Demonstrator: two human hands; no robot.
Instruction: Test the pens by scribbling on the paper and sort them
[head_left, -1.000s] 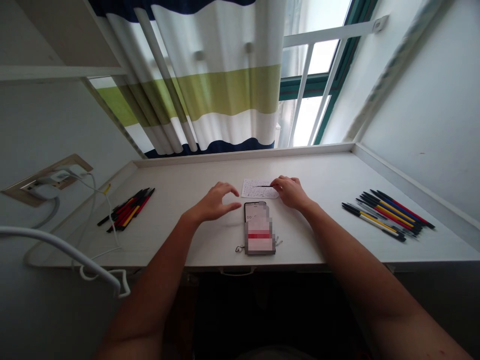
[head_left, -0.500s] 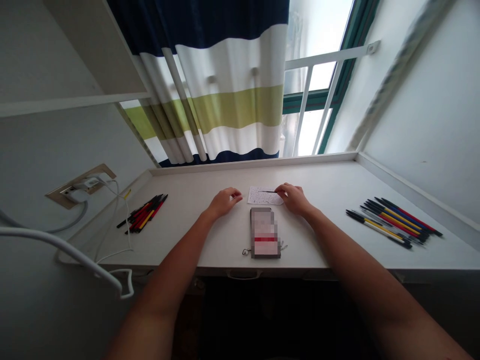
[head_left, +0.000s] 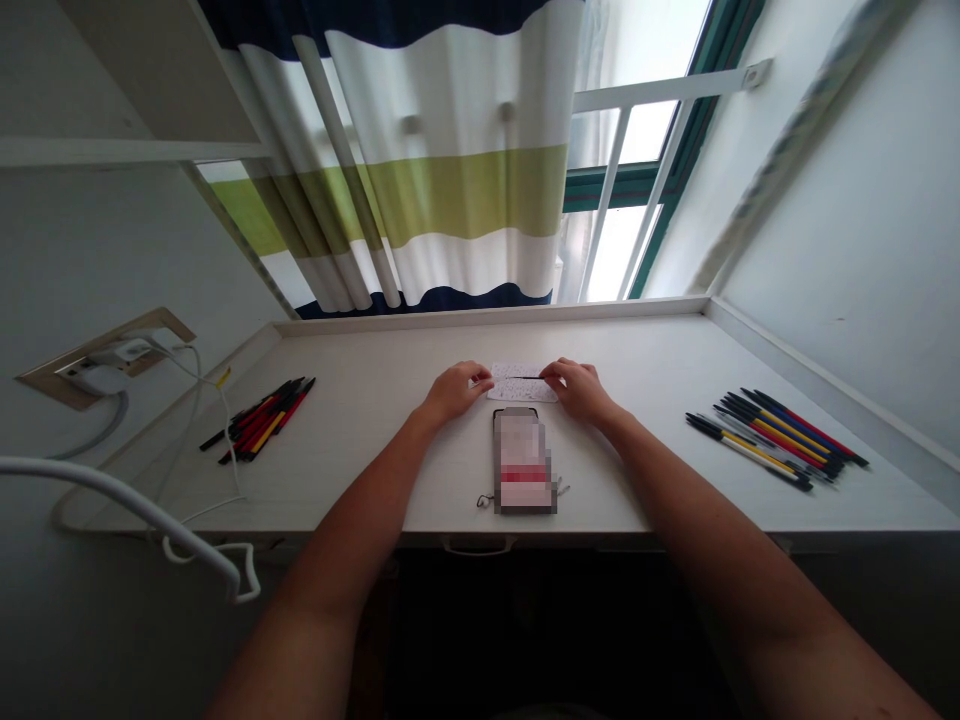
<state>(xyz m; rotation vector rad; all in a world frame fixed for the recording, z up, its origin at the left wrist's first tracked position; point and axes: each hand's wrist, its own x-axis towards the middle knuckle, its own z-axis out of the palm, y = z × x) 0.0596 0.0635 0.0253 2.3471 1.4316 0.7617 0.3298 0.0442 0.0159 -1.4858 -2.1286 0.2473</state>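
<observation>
- Head view: left hand [head_left: 454,392] and right hand [head_left: 577,390] are both at a small handwritten paper [head_left: 521,391] on the table [head_left: 622,500].
- Left fingers [head_left: 480,380] lie close together and touch the paper's left edge.
- Right fingers [head_left: 551,370] meet the end of a thin dark rod [head_left: 527,378] lying across the paper; I cannot tell if they pinch it.
- Blurred phone [head_left: 523,462] lies just below the paper.
- Left pen bundle [head_left: 259,425] and right pen bundle [head_left: 772,440] lie well apart, one on each side.

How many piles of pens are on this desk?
2: one pile of pens at the left end of the desk, another pile of pens at the right end. None look hidden.
</observation>
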